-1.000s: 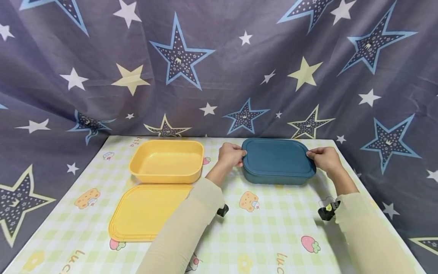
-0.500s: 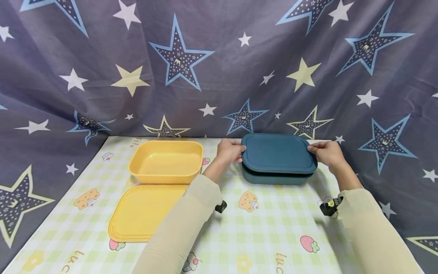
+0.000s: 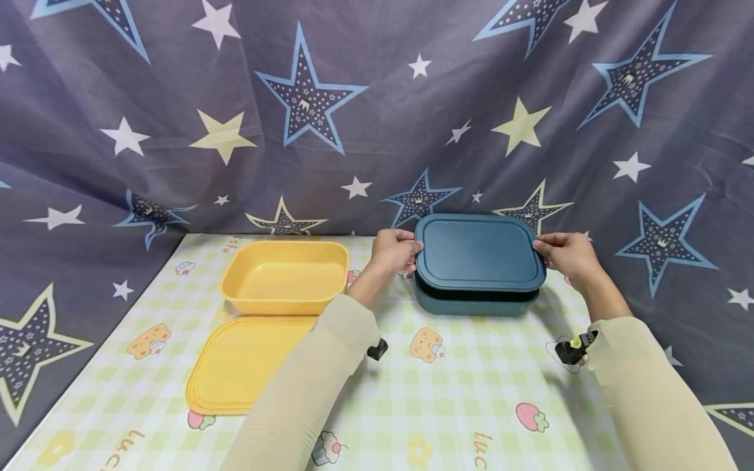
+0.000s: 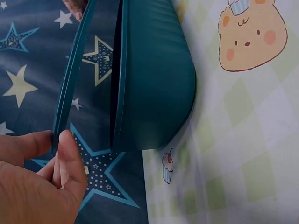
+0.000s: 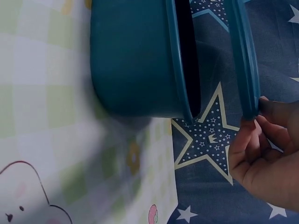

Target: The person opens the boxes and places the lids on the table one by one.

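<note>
A dark blue-green lid (image 3: pixel 480 252) hangs level above its matching rectangular food container (image 3: pixel 474 304), with a gap between them. My left hand (image 3: pixel 393 254) pinches the lid's left end between thumb and fingers. At the opposite end, my right hand (image 3: pixel 568 255) pinches the edge the same way. Both wrist views show the raised lid (image 4: pixel 70 79) apart from the rim of the container (image 5: pixel 135 60), which stands on the table. Most of the container's inside is hidden under the lid.
Left of the blue-green container stands an open yellow container (image 3: pixel 285 278). In front of it a yellow lid (image 3: pixel 247 366) lies flat, partly covered by my left sleeve. A checked cloth (image 3: pixel 459 405) covers the table; a star-patterned curtain (image 3: pixel 377 118) hangs behind.
Both hands have lifted the blue-green lid up off its container, where it sat a second ago. The container has stayed in place, and the yellow pieces have not moved.
</note>
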A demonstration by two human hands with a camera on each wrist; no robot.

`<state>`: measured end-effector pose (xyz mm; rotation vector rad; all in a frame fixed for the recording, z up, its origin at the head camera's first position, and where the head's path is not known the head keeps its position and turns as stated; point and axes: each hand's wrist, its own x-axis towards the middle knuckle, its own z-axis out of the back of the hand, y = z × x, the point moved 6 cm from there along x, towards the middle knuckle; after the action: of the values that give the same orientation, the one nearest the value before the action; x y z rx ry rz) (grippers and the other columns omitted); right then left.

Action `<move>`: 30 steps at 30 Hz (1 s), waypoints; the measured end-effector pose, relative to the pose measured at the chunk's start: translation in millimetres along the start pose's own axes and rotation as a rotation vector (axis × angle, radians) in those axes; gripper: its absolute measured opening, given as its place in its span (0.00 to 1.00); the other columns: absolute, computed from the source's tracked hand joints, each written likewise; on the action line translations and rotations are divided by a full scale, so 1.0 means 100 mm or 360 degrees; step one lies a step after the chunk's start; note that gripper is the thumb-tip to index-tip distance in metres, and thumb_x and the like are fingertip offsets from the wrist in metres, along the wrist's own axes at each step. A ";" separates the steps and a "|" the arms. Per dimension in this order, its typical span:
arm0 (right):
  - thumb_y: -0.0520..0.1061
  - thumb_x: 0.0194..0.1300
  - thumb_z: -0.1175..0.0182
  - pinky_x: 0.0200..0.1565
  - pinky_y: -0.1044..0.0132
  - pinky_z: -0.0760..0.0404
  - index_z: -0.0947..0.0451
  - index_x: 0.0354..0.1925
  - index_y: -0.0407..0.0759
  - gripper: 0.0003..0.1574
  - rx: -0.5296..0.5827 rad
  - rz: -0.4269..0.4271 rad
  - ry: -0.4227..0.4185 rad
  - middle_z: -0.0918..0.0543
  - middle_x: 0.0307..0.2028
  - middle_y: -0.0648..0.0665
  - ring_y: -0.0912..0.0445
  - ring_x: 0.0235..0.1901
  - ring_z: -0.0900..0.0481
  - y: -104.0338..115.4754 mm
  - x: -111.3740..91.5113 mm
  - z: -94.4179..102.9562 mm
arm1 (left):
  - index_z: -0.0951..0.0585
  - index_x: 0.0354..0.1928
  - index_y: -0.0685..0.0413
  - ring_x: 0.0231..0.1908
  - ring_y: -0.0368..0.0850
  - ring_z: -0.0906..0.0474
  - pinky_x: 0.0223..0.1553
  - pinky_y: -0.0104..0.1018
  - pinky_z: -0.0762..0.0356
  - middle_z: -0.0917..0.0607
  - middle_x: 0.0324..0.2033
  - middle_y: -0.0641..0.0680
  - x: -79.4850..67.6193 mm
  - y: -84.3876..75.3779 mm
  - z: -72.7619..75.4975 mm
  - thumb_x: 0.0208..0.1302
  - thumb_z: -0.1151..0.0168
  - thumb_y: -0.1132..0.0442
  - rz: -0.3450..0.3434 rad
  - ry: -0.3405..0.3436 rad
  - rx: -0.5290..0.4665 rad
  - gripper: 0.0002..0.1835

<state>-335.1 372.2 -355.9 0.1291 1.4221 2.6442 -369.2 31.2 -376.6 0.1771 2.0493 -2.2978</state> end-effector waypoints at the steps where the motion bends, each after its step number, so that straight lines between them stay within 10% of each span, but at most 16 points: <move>1: 0.48 0.79 0.45 0.38 0.74 0.16 0.28 0.66 0.27 0.29 0.0003 0.0010 0.0001 0.20 0.53 0.35 0.68 0.33 0.21 -0.01 0.00 0.00 | 0.17 0.51 0.59 0.24 0.43 0.23 0.22 0.27 0.18 0.15 0.37 0.56 0.00 0.00 0.00 0.68 0.32 0.67 -0.0015 0.0014 -0.0011 0.11; 14: 0.47 0.79 0.45 0.45 0.67 0.13 0.30 0.66 0.30 0.27 0.0134 0.0081 -0.0021 0.21 0.42 0.47 0.64 0.36 0.18 -0.02 -0.01 0.07 | 0.19 0.54 0.57 0.33 0.43 0.18 0.44 0.49 0.12 0.17 0.40 0.54 0.03 -0.09 0.00 0.68 0.33 0.69 -0.0153 0.0099 -0.0039 0.14; 30: 0.38 0.74 0.40 0.44 0.69 0.13 0.31 0.59 0.31 0.20 0.0474 0.0180 -0.0067 0.21 0.42 0.47 0.63 0.37 0.14 0.00 -0.02 0.16 | 0.21 0.49 0.60 0.35 0.44 0.20 0.40 0.41 0.13 0.19 0.40 0.56 0.00 -0.22 0.00 0.68 0.33 0.70 -0.0469 0.0121 0.0099 0.10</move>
<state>-331.2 385.2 -347.5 0.3020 1.8361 2.4775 -372.3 33.6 -354.6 -0.0391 2.1705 -2.5615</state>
